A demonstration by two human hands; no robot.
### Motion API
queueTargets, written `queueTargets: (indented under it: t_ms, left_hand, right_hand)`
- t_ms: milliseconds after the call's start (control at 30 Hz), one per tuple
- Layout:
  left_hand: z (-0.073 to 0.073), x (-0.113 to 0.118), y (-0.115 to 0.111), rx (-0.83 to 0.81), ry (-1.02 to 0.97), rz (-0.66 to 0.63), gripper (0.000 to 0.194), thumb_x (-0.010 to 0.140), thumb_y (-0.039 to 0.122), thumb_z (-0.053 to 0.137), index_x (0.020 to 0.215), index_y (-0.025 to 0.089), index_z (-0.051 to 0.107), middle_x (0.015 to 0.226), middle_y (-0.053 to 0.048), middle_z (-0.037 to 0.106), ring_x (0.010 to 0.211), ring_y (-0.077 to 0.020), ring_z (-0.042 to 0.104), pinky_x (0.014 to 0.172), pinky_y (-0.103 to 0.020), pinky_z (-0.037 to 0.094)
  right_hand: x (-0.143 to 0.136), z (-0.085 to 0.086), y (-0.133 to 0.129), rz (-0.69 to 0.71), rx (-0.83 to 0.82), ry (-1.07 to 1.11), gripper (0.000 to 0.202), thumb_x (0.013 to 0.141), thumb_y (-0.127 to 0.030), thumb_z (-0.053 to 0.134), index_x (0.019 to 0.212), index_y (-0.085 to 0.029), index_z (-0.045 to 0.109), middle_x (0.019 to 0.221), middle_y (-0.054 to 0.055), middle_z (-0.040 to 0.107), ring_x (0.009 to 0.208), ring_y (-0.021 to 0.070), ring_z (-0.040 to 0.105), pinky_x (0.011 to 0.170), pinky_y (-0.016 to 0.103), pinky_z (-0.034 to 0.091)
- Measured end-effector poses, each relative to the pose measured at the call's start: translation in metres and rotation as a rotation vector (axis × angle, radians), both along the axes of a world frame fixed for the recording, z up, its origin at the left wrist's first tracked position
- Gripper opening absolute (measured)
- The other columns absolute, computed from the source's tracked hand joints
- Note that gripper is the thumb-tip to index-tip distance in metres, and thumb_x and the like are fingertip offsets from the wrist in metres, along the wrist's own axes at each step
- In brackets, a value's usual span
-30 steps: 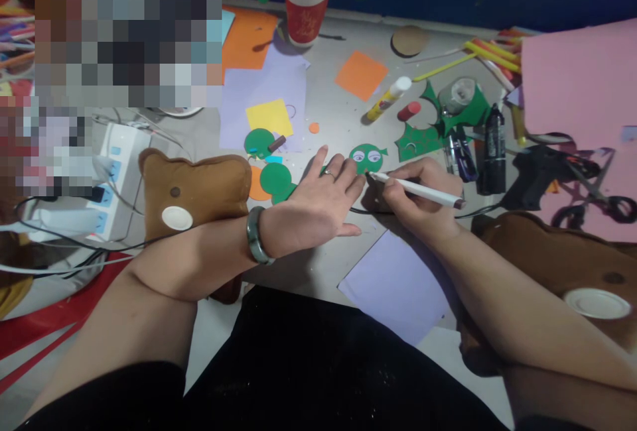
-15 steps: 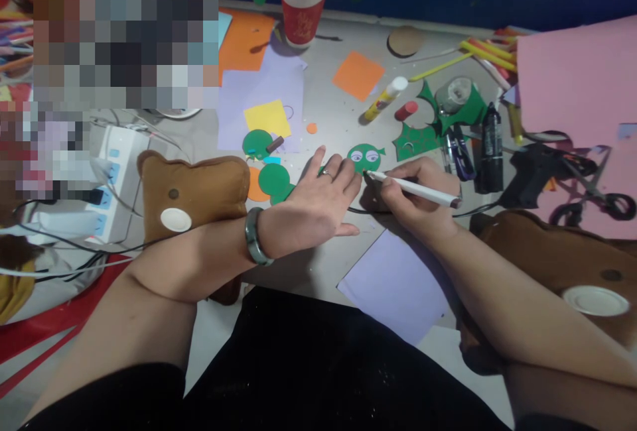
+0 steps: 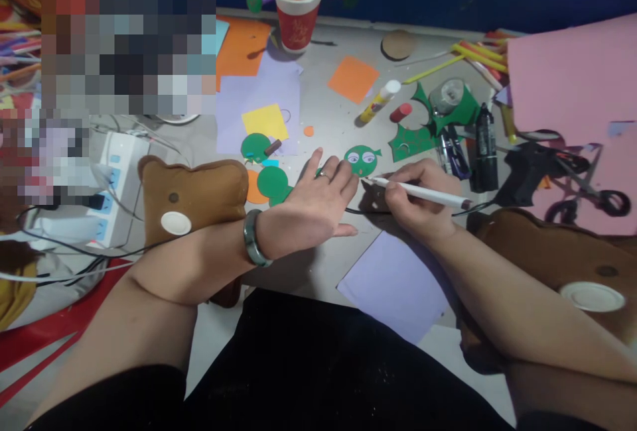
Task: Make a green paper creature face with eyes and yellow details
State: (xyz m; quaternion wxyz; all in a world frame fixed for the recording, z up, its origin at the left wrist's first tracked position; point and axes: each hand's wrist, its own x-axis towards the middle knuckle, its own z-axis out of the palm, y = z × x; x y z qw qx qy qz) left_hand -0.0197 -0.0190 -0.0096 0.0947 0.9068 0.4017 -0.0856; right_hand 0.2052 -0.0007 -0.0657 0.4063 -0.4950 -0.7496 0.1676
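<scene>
A green paper face [image 3: 361, 161] with two pale eyes and a small mouth lies on the table. My left hand [image 3: 323, 195], fingers spread, rests flat with its fingertips at the face's left edge. My right hand [image 3: 423, 195] grips a white pen [image 3: 428, 193], its tip just below the face. Green paper discs [image 3: 273, 184] and an orange one [image 3: 253, 185] lie left of my left hand. Below my right hand is a sheet of lilac paper [image 3: 395, 285].
A red and white cup [image 3: 297, 23] stands at the back. Nearby are a glue stick [image 3: 379, 102], green scraps [image 3: 411, 142], a black marker [image 3: 484, 152], a black glue gun [image 3: 522, 176], scissors [image 3: 590, 179], a power strip [image 3: 117, 189] and brown cushions [image 3: 199, 195].
The pen tip has moved a little away from the mouth, to just below the face, and the small mouth now shows. The camera view has shifted slightly.
</scene>
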Motion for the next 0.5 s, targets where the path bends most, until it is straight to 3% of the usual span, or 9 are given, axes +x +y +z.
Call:
queueTargets:
  t_ms: [267,500]
  left_hand:
    - [-0.0016,-0.0030,0.0009,0.041,-0.001,-0.021,0.085,0.104,0.065,0.055,0.162,0.003,0.043,0.165,-0.028,0.048,0.157,-0.0418,0.041,0.134,-0.063,0.013]
    - [-0.0037,-0.0044,0.0018,0.077,-0.017,-0.026,0.082,0.105,0.063,0.054,0.160,0.003,0.046,0.163,-0.027,0.050,0.155,-0.0413,0.044,0.134,-0.060,0.015]
  right_hand:
    - [-0.0049,0.0052,0.0015,0.009,0.006,0.047,0.010,0.081,-0.026,0.067,0.075,-0.028,0.058,0.066,0.000,0.072,0.052,0.0199,0.066,0.050,0.035,0.051]
    - [-0.0058,0.0028,0.0027,-0.062,-0.043,-0.026,0.014,0.077,-0.030,0.068,0.074,-0.029,0.055,0.062,0.000,0.069,0.052,0.0203,0.063,0.051,0.036,0.052]
